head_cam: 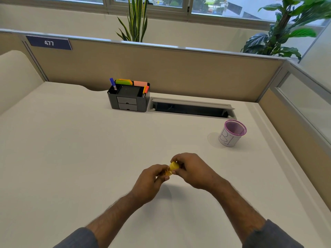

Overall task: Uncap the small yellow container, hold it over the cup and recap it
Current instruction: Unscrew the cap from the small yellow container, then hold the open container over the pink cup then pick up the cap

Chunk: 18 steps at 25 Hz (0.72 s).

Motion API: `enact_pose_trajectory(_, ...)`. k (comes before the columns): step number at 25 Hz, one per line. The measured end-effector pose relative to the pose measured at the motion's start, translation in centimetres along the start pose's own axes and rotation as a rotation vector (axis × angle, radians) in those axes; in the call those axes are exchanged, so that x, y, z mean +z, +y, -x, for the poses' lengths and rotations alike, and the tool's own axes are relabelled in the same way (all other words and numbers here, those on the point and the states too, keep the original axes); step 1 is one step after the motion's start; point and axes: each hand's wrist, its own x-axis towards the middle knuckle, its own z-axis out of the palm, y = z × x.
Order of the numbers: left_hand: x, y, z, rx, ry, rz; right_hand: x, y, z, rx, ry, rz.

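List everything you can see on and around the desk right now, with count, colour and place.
small container: 1, amber with yellow cap, held above desk centre
cup: 1, purple mesh, paper-wrapped, desk right
organizer: 1, dark grey, holding pens and notes, desk back
cable tray: 1, grey, open, right of organizer
number plate: 1, blue, partition left
plants: 2, green, behind partition
left hand: grips container body
right hand: on cap

An office: numbered cubicle partition [161,68], desk organizer [129,97] with pens, cable tray [191,109].
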Motion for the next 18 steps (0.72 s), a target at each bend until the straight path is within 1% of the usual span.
enact_pose_trajectory(2, -0.1, -0.4, 0.1, -0.03, 0.016, 0.007, -0.5, 0.5, 0.0, 0.017, 0.064, -0.07)
enact_pose_trajectory(4, -0.1, -0.8, 0.3, -0.064, 0.025, 0.02, -0.7, 1.3, 0.0, 0.063, 0.102, -0.209)
enact_pose_trajectory(6, 0.0, -0.9, 0.4, -0.093, 0.041, 0.048, 0.0, 2.5, 0.0, 0.119, 0.132, -0.325)
enact_pose_trajectory(7, 0.0, -0.9, 0.4, -0.104, 0.05, 0.06, 0.7, 3.1, 0.1, 0.146, 0.145, -0.344)
enact_pose_trajectory(9, 0.0, -0.9, 0.5, -0.121, 0.07, 0.067, 2.6, 4.5, 0.5, 0.192, 0.173, -0.317)
enact_pose_trajectory(13, -0.3, -1.2, 0.6, -0.143, 0.108, 0.07, 6.3, 6.6, 1.2, 0.266, 0.286, -0.193)
enact_pose_trajectory(15, -0.3, -1.3, 0.6, -0.16, 0.119, 0.081, 7.3, 7.1, 1.3, 0.299, 0.332, -0.15)
enact_pose_trajectory(18, -0.1, -1.4, 0.5, -0.189, 0.125, 0.105, 8.2, 7.2, 1.1, 0.301, 0.367, -0.145)
